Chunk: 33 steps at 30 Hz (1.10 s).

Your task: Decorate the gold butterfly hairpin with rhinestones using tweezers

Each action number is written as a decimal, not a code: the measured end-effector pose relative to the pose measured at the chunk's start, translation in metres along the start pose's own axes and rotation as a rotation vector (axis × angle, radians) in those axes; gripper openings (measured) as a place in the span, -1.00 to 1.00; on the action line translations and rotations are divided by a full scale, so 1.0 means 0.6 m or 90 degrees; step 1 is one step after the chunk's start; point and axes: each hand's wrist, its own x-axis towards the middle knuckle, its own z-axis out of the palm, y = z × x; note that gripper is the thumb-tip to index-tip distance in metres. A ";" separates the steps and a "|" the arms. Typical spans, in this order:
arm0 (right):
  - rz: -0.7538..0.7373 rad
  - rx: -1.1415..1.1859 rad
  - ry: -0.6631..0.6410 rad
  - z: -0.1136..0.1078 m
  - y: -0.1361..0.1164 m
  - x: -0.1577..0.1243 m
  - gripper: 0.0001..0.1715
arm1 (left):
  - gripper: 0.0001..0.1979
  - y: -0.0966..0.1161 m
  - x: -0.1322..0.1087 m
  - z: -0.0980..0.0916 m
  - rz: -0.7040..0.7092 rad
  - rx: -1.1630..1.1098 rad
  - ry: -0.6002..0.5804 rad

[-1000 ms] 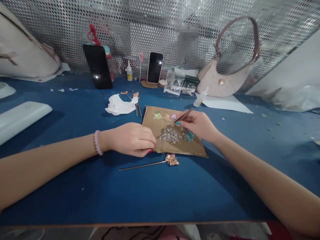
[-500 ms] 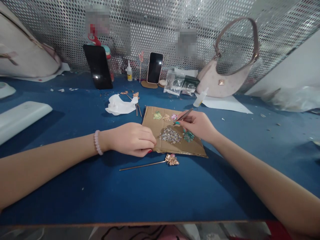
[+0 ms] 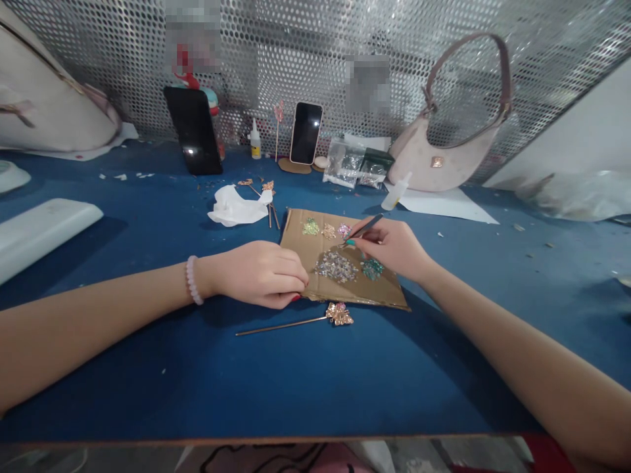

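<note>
In my right hand (image 3: 394,246), pinched between thumb and fingers, are metal tweezers (image 3: 367,225). Their tips point down over the cardboard (image 3: 300,246), just behind a heap of clear and greyish rhinestones (image 3: 337,267). My left hand (image 3: 261,274) is curled over the cardboard's left front corner, thumb at the edge; its inner side is hidden. Teal stones (image 3: 372,269) lie beneath my right hand. Green stones (image 3: 310,226), peach stones (image 3: 328,230) and pink stones (image 3: 344,230) form small piles along the back. In front lies a gold hairpin (image 3: 339,314) with a flower-like head.
Behind the cardboard lie white crumpled paper (image 3: 239,205) and more hairpins (image 3: 269,188). A glue bottle (image 3: 397,192) tilts near the handbag (image 3: 448,154). Two phones, one a black phone (image 3: 194,131) and one a smaller phone (image 3: 306,133), stand at the back. A white device (image 3: 46,233) sits left.
The fingers of my right hand have curled in slightly, and a teal-nailed fingertip near the teal stones is no longer visible. The tweezers have barely shifted. My left hand stays put.
</note>
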 end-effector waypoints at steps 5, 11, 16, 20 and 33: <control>-0.002 0.002 -0.003 0.001 -0.001 0.000 -0.84 | -0.80 0.000 0.000 0.000 -0.003 0.006 -0.002; -0.003 0.012 -0.003 0.002 0.002 0.001 -0.84 | -0.80 0.001 0.000 -0.001 -0.007 0.013 -0.006; 0.001 0.020 0.002 0.002 0.001 0.000 -0.85 | -0.79 0.000 0.001 0.000 -0.005 0.010 -0.001; 0.002 0.016 0.003 0.002 0.000 0.001 -0.84 | -0.80 0.000 0.000 0.001 -0.006 0.012 -0.005; -0.024 0.079 -0.128 -0.066 0.000 -0.011 -0.88 | -0.82 0.000 0.001 0.000 -0.004 0.005 0.007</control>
